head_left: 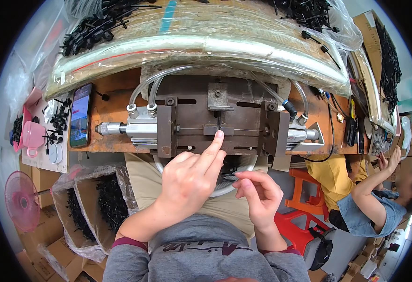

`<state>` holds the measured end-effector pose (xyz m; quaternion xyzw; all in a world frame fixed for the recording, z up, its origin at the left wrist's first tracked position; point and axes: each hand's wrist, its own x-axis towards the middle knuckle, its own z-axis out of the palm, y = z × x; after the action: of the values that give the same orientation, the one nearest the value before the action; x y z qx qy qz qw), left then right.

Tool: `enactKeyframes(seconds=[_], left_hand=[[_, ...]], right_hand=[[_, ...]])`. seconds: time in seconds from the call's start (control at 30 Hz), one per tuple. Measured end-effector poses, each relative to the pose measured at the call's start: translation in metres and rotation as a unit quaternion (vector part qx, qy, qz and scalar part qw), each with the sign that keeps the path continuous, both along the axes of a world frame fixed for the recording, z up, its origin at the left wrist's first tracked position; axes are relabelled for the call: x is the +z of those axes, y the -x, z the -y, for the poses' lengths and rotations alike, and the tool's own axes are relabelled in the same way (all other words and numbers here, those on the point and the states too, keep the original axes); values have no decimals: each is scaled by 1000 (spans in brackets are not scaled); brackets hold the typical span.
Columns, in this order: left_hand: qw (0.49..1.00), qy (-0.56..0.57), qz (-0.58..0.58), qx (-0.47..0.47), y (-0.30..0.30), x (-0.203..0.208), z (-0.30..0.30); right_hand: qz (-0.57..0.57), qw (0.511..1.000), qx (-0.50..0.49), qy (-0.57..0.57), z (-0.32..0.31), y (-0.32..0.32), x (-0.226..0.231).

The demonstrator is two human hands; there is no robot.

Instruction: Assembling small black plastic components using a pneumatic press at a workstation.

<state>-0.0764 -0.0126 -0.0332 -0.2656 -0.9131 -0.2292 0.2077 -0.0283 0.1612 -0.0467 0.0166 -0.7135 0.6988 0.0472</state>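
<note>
My left hand (192, 176) reaches over the front of a dark metal fixture (192, 103). Its index finger is stretched out, and the fingertip touches a small dark block (210, 130) at the fixture's middle. A thin black part (219, 121) stands just beyond that fingertip, below a grey metal bracket (217, 97). Lower and to the right, my right hand (261, 195) hovers apart from the fixture with its fingers loosely bent. Thumb and index finger are a little apart, and I see nothing between them. Below the fixture's front edge, a tub (222, 190) with black pieces is partly hidden by my hands.
Air cylinders (142, 127) with clear hoses (145, 84) flank the fixture. A plastic-covered board (243, 44) bearing black parts spans the back. A phone (80, 115) and pink cup (33, 136) are left. A co-worker (375, 207) sits right, near red stools (297, 230).
</note>
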Motion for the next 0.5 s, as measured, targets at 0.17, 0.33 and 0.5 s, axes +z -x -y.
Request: enactKeyframes(seconds=[0.17,0.33,0.5], left_hand=[[999,36,12,13,-2,7,-3],[999,38,6,-19,2,9,0],[1000,14,0,-25,2,4,5]], right_hand=[[-8,1000,-10,8,1,-3,0],[-10,1000,-14,20,-2,-9,-3],[-64,996,-47,-31,-11,-7,10]])
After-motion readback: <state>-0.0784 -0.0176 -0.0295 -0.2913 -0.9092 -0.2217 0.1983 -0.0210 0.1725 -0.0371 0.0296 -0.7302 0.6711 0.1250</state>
